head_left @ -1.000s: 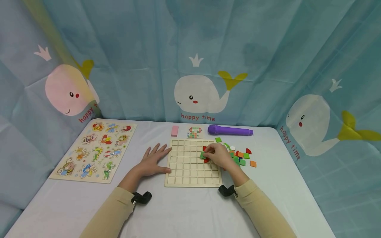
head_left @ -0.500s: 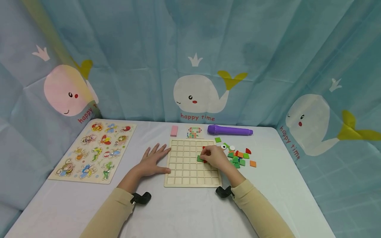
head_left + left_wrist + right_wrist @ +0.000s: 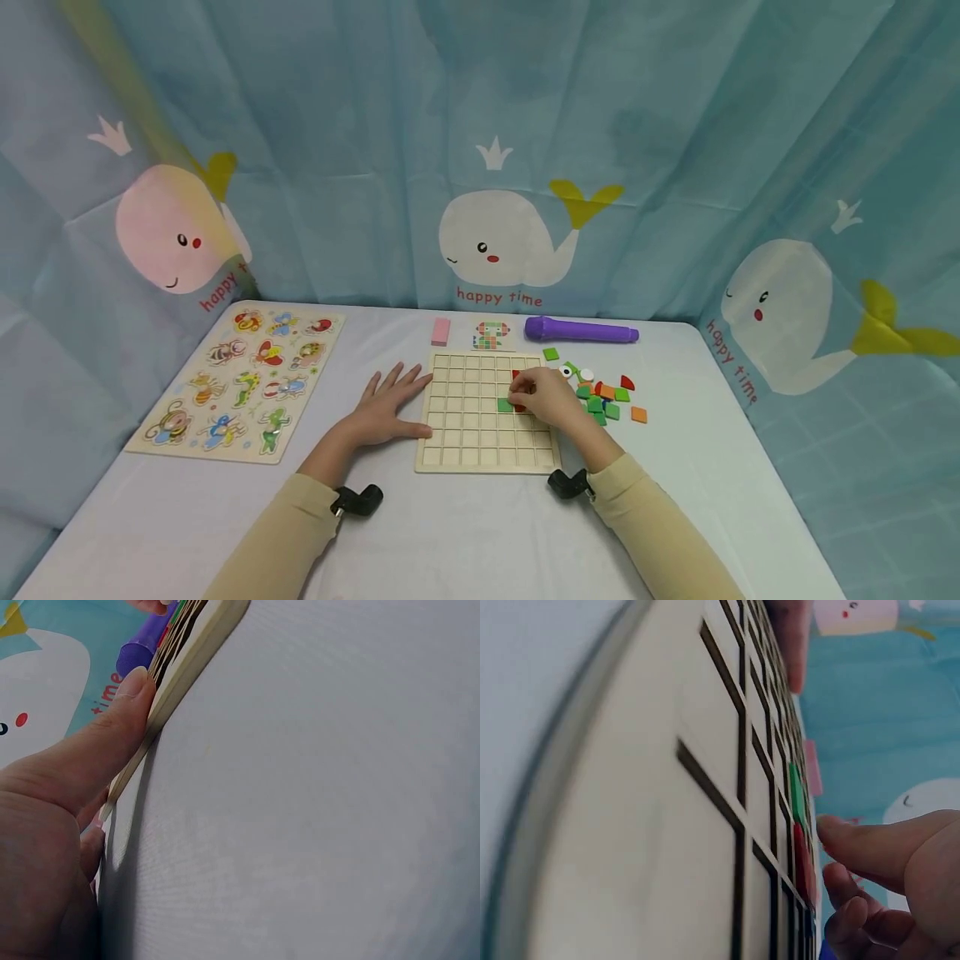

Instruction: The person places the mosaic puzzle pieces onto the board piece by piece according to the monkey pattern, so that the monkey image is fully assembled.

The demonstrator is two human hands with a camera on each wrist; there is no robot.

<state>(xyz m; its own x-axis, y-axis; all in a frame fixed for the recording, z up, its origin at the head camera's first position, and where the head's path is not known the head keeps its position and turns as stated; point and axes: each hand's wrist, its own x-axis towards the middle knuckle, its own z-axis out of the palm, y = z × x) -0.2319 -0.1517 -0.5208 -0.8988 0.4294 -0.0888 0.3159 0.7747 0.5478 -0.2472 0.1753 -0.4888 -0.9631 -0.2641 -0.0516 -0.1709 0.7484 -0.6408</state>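
A pale wooden grid board [image 3: 457, 456] lies on the white table. My left hand [image 3: 381, 408], fingers spread, rests at the board's left edge; in the left wrist view its thumb [image 3: 112, 739] touches the side. A green square tile [image 3: 504, 405] sits in a grid cell, with red pieces [image 3: 803, 862] beside it. Just right of the green tile, my right hand [image 3: 549, 395] is low over the board and partly covers the red pieces. The right wrist view shows its thumb [image 3: 855, 836] apart from the curled fingers, nothing between them.
Loose green, orange, red and white pieces [image 3: 595, 404] lie right of the board. Behind it are a pink block [image 3: 440, 332], a small pattern picture [image 3: 491, 335] and a purple microphone-shaped object [image 3: 581, 329]. An insect puzzle board [image 3: 240, 383] lies at left.
My right hand moved left with the green tile, set it in a cell, then let go and shifted slightly right. My left hand has stayed at the board's edge.
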